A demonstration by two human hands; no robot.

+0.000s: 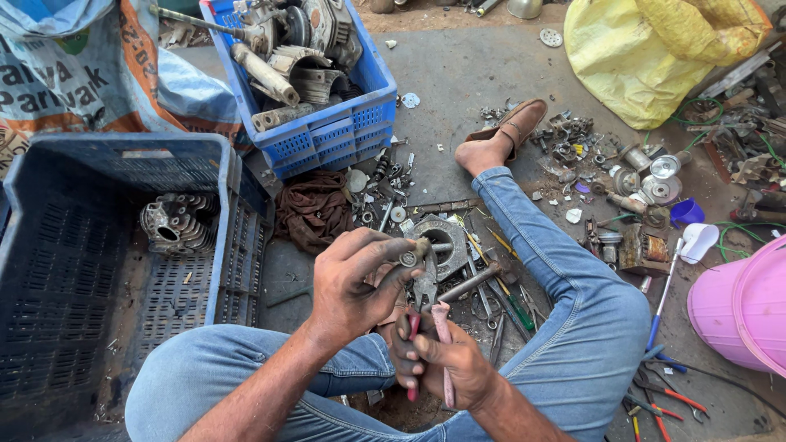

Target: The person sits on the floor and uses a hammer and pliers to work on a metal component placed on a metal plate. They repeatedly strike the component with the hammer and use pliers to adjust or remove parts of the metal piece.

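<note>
The biggest thing in view is the dark blue crate (49,270) at the left, resting on the floor (467,74); it holds a single finned metal engine part (173,223) near its far right corner. Beyond it stands a brighter blue crate (327,135), packed with grey engine parts and a long pale tube. A yellow sack (630,57) lies at the upper right and a pink bucket (741,307) sits at the right edge (what is in it cannot be seen). A brown rag (311,209) lies crumpled between the crates and the scattered tools.

The person sits on the floor with legs in blue jeans (573,327) spread around the work. The left hand (352,286) is closed around a small round metal piece (409,258), pinched at the fingers' tips, just above and touching the nose of the pliers (426,286). The right hand (438,364) sits nearer the body, fingers wrapped around the pliers' red and pink handles, squeezing them close together. The pliers' long axis runs from the right hand up and away, straight towards the metal piece, so the piece lies directly ahead of the pliers' tip and is held by the left hand. A grey round casting (442,241) lies on the floor just behind both hands.
</note>
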